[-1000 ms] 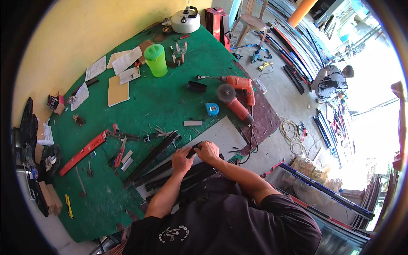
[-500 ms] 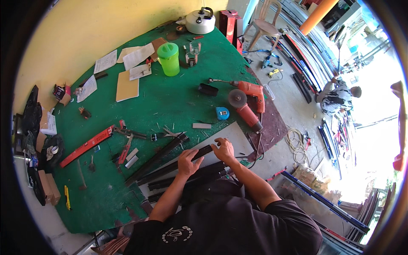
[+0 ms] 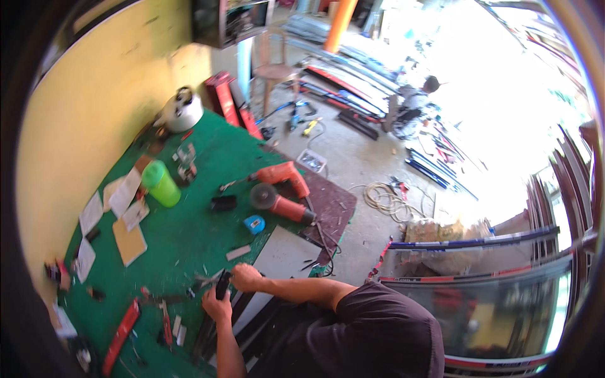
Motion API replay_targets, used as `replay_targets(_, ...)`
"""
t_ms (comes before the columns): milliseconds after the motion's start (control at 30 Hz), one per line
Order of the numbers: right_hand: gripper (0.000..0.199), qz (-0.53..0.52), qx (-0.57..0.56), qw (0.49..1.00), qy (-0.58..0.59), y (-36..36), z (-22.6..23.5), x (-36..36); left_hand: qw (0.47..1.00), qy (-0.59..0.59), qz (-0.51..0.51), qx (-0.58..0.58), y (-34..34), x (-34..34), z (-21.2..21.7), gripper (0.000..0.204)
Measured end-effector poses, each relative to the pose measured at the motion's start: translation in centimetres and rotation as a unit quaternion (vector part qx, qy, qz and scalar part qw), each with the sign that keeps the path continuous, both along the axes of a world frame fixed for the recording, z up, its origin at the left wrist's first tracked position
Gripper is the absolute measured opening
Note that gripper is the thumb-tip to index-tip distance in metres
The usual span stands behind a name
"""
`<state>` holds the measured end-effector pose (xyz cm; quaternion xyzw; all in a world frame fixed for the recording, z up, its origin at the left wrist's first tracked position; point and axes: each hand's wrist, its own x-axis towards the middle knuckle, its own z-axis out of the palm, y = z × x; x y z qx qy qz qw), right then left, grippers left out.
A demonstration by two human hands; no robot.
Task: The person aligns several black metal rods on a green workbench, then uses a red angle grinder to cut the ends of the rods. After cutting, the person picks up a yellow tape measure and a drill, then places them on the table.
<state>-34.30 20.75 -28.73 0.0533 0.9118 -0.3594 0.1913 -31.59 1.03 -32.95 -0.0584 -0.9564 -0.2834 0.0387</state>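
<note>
A dark metal profile (image 3: 223,285) is gripped near its end by my left hand (image 3: 217,306), whose fingers wrap around it. Right beside that end is my right hand (image 3: 247,278), its fingers curled closed; whether anything is in them is hidden. More dark profiles (image 3: 251,318) lie close to my body, partly covered by my arms, on a pale grey board (image 3: 282,251). A small light strip (image 3: 238,252) and a blue tape measure (image 3: 254,224) rest on the green tabletop beyond my hands.
An angle grinder (image 3: 283,206) and a red drill (image 3: 283,175) lie at the table's right side, cords hanging over the edge. A green pitcher (image 3: 161,184) stands farther back. Framed glass panels (image 3: 491,315) lean at right. Another person (image 3: 408,113) crouches on the floor beyond.
The view has swung to the right. My hands, earlier spread along the profile, have come together at its end; the left now wraps around it and the right has closed.
</note>
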Motion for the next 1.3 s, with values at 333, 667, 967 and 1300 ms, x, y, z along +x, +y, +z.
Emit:
replay_targets(333,0.028,-0.157,0.007,0.987,-0.032,4.9,-0.5,3.6,0.999,-0.002,-0.031,0.007,6.7,0.9,-1.3,0.036)
replay_targets(667,0.026,-0.197,0.006,0.98,0.024,5.2,-2.3,2.7,0.998,-0.031,-0.041,-0.038,7.3,2.5,0.1,0.049)
replay_targets(967,0.025,-0.138,-0.017,0.989,0.041,2.8,-1.5,2.4,0.999,-0.003,-0.043,-0.029,7.2,2.6,-0.8,0.047)
replay_targets(1300,0.019,-0.15,0.04,0.985,-0.074,4.5,-1.2,1.2,0.998,-0.017,-0.043,-0.04,7.0,2.5,-0.9,0.049)
